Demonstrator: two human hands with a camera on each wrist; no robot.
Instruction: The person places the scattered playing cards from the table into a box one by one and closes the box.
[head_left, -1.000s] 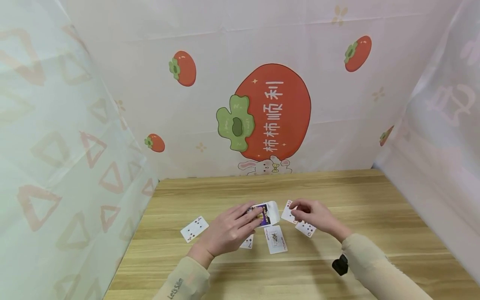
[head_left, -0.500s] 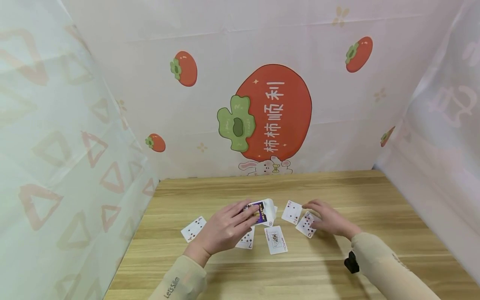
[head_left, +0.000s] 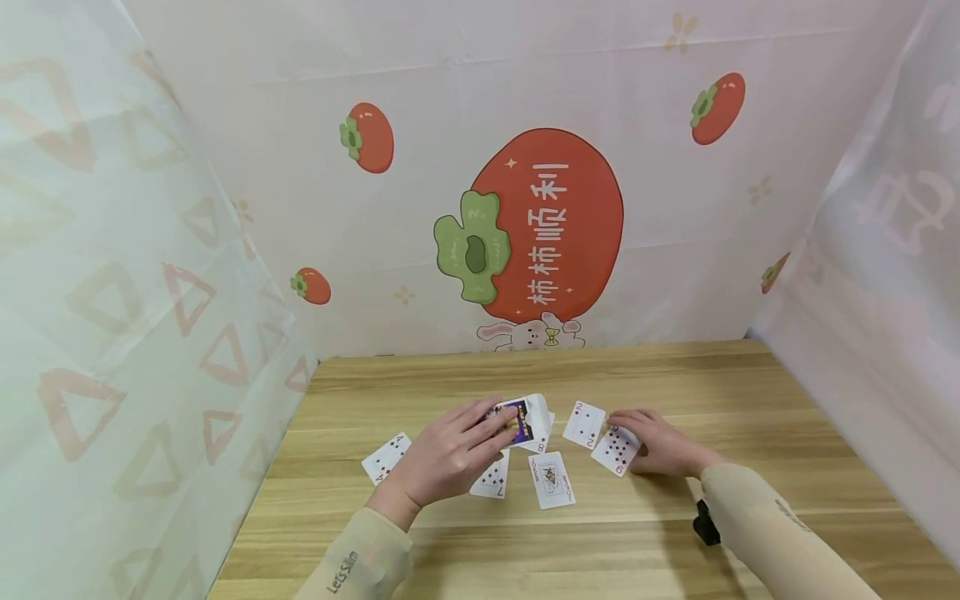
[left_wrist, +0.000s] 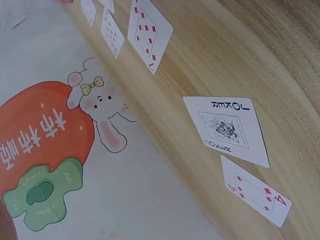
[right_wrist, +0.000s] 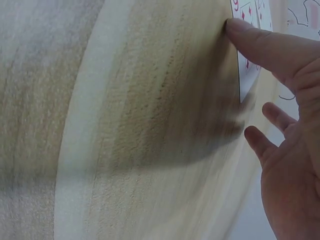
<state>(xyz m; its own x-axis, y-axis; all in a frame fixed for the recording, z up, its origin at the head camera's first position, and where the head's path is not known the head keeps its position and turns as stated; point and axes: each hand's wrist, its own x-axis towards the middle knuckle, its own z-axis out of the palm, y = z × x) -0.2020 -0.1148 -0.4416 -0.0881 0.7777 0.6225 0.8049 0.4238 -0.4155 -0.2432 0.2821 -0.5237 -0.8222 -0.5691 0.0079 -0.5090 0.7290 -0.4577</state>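
My left hand point(head_left: 452, 454) holds a purple-and-white card box point(head_left: 520, 421), its fingers lying across the top face and its thumb hidden. The box's white flap points right, partly over an eight of diamonds point(head_left: 542, 444). At the right, my right hand point(head_left: 663, 444) pinches a diamond playing card point(head_left: 617, 451) marked 9 at its edges. In the right wrist view, the thumb tip meets that card's edge while two other fingers hang off it. A two of diamonds point(head_left: 583, 424) lies just left of the right fingertips.
A joker point(head_left: 553, 480), a seven of diamonds point(head_left: 491, 479) and a four of diamonds point(head_left: 386, 458) lie face up on the wooden table point(head_left: 480, 550). The left wrist view has a joker point(left_wrist: 225, 130) close to the four. A printed cloth wall point(head_left: 405, 217) stands behind.
My right hand has moved from over the two to the neighbouring card and closed in on its edges. The box has shifted slightly left, uncovering part of the eight.
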